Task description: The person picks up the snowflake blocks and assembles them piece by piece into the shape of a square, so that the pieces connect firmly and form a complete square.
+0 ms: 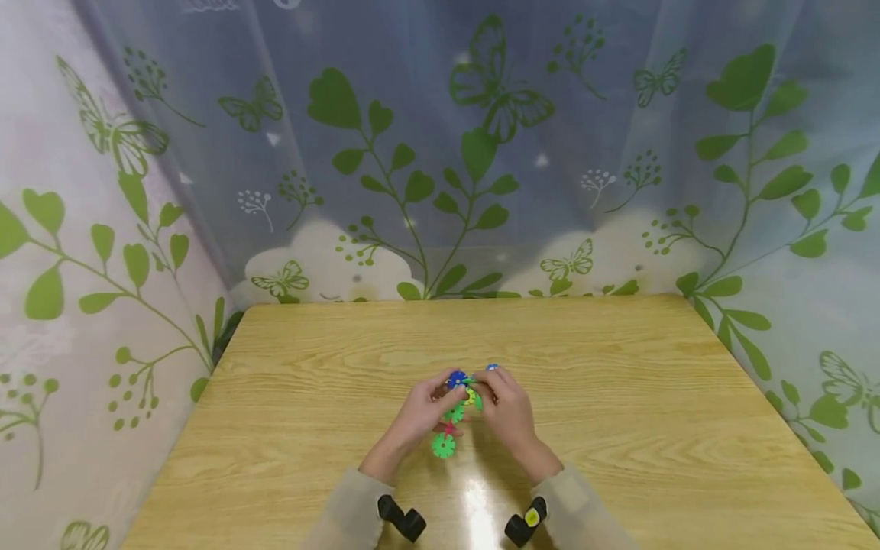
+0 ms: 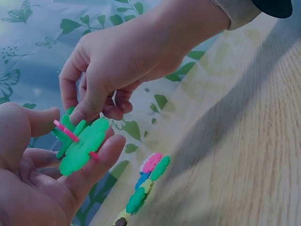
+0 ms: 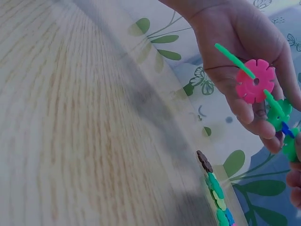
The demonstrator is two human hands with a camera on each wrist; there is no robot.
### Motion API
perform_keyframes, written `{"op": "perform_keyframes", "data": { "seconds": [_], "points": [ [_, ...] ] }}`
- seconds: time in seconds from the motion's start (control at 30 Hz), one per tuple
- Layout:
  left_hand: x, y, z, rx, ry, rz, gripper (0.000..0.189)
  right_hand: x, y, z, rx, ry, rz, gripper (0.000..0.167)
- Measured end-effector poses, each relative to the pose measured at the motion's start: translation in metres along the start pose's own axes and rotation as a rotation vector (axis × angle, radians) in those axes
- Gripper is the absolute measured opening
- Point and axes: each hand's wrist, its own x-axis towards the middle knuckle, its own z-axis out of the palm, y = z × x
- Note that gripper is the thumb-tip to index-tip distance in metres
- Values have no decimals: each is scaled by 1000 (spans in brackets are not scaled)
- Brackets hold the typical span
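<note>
Chain of notched discs (image 1: 454,413): held above the table, between both hands. Discs are slotted crosswise, edge into face. Near end is a green disc (image 1: 443,445), pink disc (image 1: 449,429) next, then more green; blue disc (image 1: 457,378) and yellow disc (image 1: 470,396) sit farther along, by the fingertips.

Left hand (image 1: 428,409): partly closed, thumb opposite fingers, has hold of the chain. Right hand (image 1: 507,409): fingers bent in, thumb and index pinching a green piece (image 2: 70,110); left wrist view shows it best. Exactly which slot meets which is hidden by fingers.

Step looks like pushing a disc onto the chain. To do it well: left grip right next to the joint, not down on the loose tail. Set the piece crosswise, notch facing notch, then push straight in till it seats. No twisting; neighbouring joints could probably bend or pop out. Leave the tail free so it doesn't snag on the palm. Light tug after, to check the hold.

Further out: row of discs (image 2: 135,200) lies on the wooden table (image 1: 309,428) beyond the hands, mixed colours, brown disc (image 2: 121,221) at one end. Better not to brush it with the knuckles. Sleeves (image 1: 344,504) with black wrist cameras (image 1: 402,519) at the near side; leaf-print curtain (image 1: 412,46) behind.
</note>
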Motion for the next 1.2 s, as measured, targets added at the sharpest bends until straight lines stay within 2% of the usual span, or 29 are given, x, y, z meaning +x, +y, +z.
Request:
{"op": "perform_keyframes", "data": {
  "seconds": [0.23, 0.47, 0.63, 0.8, 0.93, 1.2],
  "points": [
    [1, 5, 1, -27, 67, -2, 51, 1, -2, 1, 91, 2, 20, 22],
    [-1, 6, 4, -75, 106, 12, 46, -2, -2, 5, 99, -25, 9, 22],
    [0, 1, 4, -70, 127, 18, 44, -5, 0, 5, 110, -66, -6, 23],
    [0, -4, 0, -71, 155, 27, 45, -9, 6, 1, 124, -140, 19, 25],
    [-1, -1, -4, -76, 173, 27, 43, -15, 14, -4, 127, -177, 100, 23],
    [-9, 17, -6, -69, 172, 35, 36, -17, 28, -12, 80, -248, 387, 15]
  ]
}}
